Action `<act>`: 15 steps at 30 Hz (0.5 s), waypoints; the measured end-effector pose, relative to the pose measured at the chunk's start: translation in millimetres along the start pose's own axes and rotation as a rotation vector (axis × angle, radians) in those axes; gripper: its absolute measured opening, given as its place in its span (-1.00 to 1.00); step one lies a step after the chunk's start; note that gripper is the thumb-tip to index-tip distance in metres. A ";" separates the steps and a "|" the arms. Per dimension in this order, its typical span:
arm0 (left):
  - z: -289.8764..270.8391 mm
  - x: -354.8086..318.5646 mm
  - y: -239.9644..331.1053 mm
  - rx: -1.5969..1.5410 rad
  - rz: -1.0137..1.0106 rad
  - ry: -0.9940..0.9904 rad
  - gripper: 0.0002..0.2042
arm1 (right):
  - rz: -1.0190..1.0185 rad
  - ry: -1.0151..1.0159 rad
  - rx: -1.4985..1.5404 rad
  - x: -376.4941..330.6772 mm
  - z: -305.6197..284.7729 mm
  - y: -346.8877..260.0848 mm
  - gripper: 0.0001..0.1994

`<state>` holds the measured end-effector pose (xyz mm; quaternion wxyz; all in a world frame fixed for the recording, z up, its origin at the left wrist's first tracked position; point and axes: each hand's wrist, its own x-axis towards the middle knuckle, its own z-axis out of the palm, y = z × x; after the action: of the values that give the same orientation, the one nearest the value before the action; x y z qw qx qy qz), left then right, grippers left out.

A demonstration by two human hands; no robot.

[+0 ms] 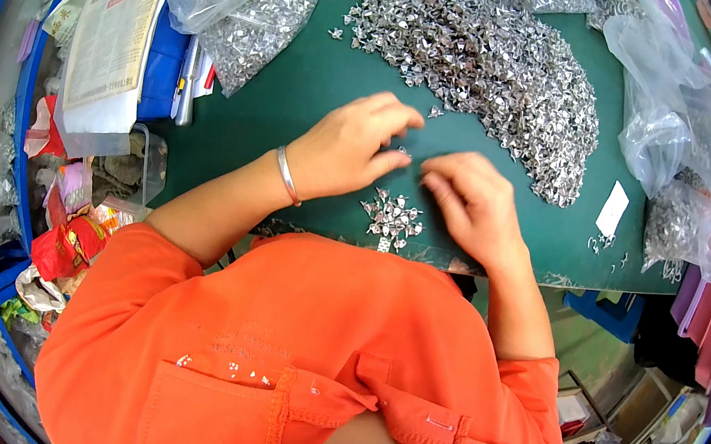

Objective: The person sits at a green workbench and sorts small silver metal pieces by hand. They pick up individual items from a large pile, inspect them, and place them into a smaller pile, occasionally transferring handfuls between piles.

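Your left hand [348, 145] hovers over the green table [305, 63], fingers curled and the thumb apart from them. A small metal piece [403, 150] shows by its thumb and fingertips; you cannot tell here whether it is gripped. Your right hand [476, 204] is just to the right, fingers bent and thumb near them; blur hides whether it grips anything. The two hands are near each other but apart.

On the near side, between your forearms, lies a small pile of silvery pieces [392, 220], close to the table's near edge. A large heap of similar pieces [483, 68] spreads across the far side, toward the right. A clear bag of pieces [260, 25] sits far left, and a white card [612, 210] lies to the right.
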<state>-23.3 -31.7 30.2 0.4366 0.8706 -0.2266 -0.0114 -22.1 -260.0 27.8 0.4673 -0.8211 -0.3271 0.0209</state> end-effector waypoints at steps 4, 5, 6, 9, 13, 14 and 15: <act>3.2 -12.5 2.4 0.029 0.078 -0.069 -0.82 | -0.120 -0.018 -0.181 14.1 -0.3 -2.1 -0.74; 2.6 -12.9 3.8 0.020 0.072 -0.073 -0.83 | -0.146 0.021 -0.278 21.9 -1.2 5.4 -0.69; 2.4 -13.4 4.1 0.013 0.061 -0.061 -0.84 | -0.168 0.035 -0.346 30.8 -0.9 10.1 -0.60; -0.3 -13.2 2.9 -0.008 0.016 -0.025 -0.87 | -0.177 0.002 -0.480 38.2 3.0 16.3 -0.61; -10.4 -15.3 -0.8 -0.009 -0.039 0.005 -0.89 | -0.138 -0.069 -0.340 26.7 -9.3 11.0 -0.64; -10.8 -15.9 -2.5 -0.010 -0.043 0.004 -0.89 | -0.109 -0.030 -0.334 23.5 -10.6 11.0 -0.64; -10.7 -15.6 -4.0 -0.012 -0.044 0.001 -0.89 | -0.078 0.010 -0.331 21.2 -12.2 10.2 -0.65</act>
<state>-33.4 -15.2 31.0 0.4415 0.8727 -0.2072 -0.0220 3.9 -261.0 32.4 0.3278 -0.8736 -0.3553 -0.0557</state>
